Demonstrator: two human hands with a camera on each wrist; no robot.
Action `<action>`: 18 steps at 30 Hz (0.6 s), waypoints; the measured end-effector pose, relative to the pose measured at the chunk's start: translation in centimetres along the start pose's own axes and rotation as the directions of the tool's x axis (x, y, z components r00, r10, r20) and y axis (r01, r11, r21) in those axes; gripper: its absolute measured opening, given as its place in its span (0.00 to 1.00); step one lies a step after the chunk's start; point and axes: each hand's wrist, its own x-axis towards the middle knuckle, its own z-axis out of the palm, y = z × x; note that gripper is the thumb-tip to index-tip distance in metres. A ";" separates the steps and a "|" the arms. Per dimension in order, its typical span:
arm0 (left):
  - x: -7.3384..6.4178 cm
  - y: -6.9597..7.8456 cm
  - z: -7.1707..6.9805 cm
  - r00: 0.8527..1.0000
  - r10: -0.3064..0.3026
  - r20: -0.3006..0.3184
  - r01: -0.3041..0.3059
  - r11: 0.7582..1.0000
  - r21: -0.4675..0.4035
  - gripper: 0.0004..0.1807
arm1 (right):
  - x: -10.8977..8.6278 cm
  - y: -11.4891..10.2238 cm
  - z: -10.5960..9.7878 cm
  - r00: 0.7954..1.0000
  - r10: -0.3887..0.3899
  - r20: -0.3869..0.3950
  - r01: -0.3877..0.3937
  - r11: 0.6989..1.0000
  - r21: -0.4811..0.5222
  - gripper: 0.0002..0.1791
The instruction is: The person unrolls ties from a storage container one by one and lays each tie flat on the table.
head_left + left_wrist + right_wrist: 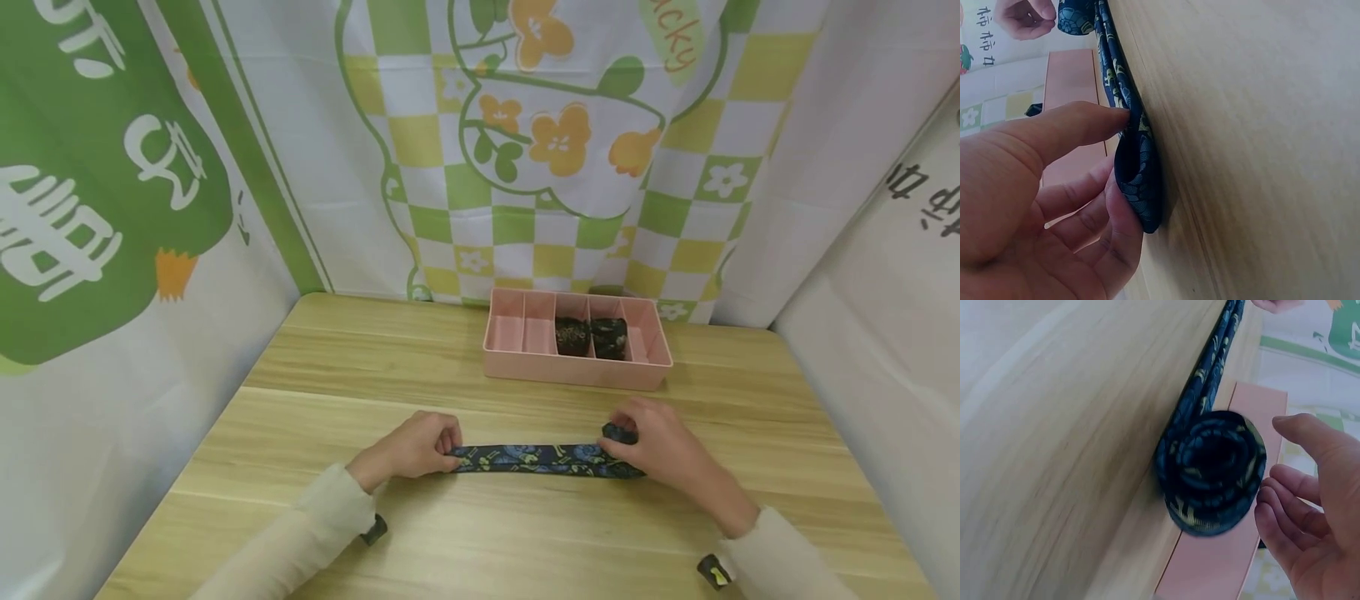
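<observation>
One wooden table [262, 442], one cloth strip [532, 460]: left hand [416, 446] tight on an end [1141, 187], right hand [663, 442] seemingly loose at one roll [1235, 512]

a wooden table [517, 533] (pale, streaked) carries a pink divided box [573, 371] and a partly rolled patterned strip [532, 458].

There's room between patterned strip [536, 459] and pink box [573, 372], where bundles [573, 337] block 2 of 5 compartments [506, 333].

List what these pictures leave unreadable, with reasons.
Head view: rolled end of patterned strip, partly covered by right hand.
Left wrist view: middle of pink box, behind left hand.
Right wrist view: left hand, cut off by top edge.
Head view: patterns on dark bundles, too small.
</observation>
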 end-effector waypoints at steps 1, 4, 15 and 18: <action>0.0 0.0 0.0 1.000 0.002 -0.001 -0.002 1.000 -0.002 0.09 | 0.2 -0.2 0.2 1.000 -0.008 0.002 0.008 1.000 -0.001 0.14; 0.0 -0.1 0.1 1.000 0.005 -0.003 -0.005 1.000 -0.009 0.09 | 0.4 -0.3 0.7 1.000 -0.028 -0.008 0.028 1.000 -0.003 0.15; -0.3 -0.3 0.2 1.000 0.017 0.000 -0.017 1.000 0.001 0.09 | -0.3 1.0 1.1 0.999 -0.012 -0.039 0.011 0.999 -0.036 0.17; -0.3 -0.5 0.1 1.000 0.020 0.005 -0.020 1.000 0.002 0.10 | -0.6 1.5 0.9 0.999 0.004 -0.049 -0.005 1.000 -0.021 0.16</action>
